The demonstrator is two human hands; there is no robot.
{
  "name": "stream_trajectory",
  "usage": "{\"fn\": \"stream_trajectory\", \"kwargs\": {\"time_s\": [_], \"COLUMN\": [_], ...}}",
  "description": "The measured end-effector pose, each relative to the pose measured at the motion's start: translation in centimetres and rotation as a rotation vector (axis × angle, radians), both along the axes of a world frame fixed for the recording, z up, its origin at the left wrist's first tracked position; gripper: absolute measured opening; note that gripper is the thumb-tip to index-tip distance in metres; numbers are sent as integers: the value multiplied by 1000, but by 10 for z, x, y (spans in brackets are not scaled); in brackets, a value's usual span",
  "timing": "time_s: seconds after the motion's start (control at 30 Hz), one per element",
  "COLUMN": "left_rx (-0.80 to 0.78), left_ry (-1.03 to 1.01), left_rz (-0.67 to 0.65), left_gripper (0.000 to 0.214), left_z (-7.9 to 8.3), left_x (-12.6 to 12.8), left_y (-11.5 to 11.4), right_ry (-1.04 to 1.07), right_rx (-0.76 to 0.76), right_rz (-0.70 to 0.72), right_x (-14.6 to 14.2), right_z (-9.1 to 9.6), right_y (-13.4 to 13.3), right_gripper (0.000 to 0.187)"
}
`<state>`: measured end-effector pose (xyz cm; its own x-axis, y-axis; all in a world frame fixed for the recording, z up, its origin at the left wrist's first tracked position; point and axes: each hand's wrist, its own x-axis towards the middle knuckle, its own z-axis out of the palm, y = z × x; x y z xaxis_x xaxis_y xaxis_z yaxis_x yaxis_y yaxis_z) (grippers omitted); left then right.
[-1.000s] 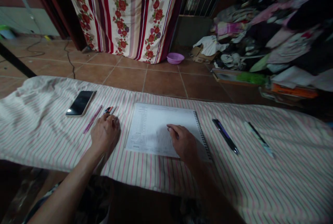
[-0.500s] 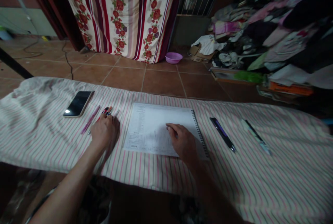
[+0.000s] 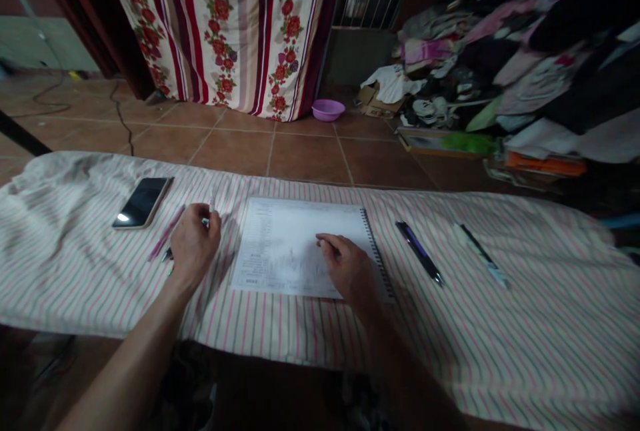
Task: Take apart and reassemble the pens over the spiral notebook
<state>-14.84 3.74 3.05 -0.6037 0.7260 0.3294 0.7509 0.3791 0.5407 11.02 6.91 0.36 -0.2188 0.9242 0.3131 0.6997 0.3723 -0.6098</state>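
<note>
My left hand [image 3: 194,239] is closed over the left part of the cloth, and a slim whitish pen [image 3: 212,201] sticks up between thumb and fingers. Partly hidden beneath that hand lie other pens, one with a dark tip [image 3: 167,255] showing. A purple pen [image 3: 166,233] rests just left of it. My right hand [image 3: 349,265] lies on the spiral notebook [image 3: 280,231], its thumb and forefinger pinched together; whatever they hold is too small to make out. The notebook's page has printing down its left side and faint marks in the middle.
A phone [image 3: 142,203] lies at the left. Right of the notebook are a black and purple pen [image 3: 420,253] and a pale green and black pen [image 3: 482,255]. Striped cloth [image 3: 540,324] covers the surface. Beyond stand a purple basin [image 3: 328,110], a floral curtain [image 3: 245,31] and piled clothes [image 3: 530,77].
My left hand has lifted slightly and turned, with the whitish pen now upright in its fingers. My right hand stays on the notebook. The whole view has shifted a little.
</note>
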Motion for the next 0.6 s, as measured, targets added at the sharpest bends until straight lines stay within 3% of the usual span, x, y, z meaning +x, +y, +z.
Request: {"fn": "stream_trajectory", "kwargs": {"time_s": [0.13,0.2,0.4,0.53,0.6], "left_rx": [401,492,497,440,412], "left_ry": [-745,-1028,-1471,-1656,-1736], "left_rz": [-196,-285,-265,-241,-204], "left_gripper": [25,26,18,5,11], "left_z": [-4,-7,-9,-7,-5], "left_x": [9,18,49,70,81], "left_y": [6,8,7,4,3], "right_ry": [163,270,591,739,795], "right_rx": [-89,-160,-409,-565,-600], "right_rz": [-5,-2,66,76,55], "right_x": [-1,-3,-13,-18,-20], "right_z": [-1,-4,-7,-3,-4], "right_y": [0,0,-1,-3,-4], "right_gripper": [27,26,26,35,39]}}
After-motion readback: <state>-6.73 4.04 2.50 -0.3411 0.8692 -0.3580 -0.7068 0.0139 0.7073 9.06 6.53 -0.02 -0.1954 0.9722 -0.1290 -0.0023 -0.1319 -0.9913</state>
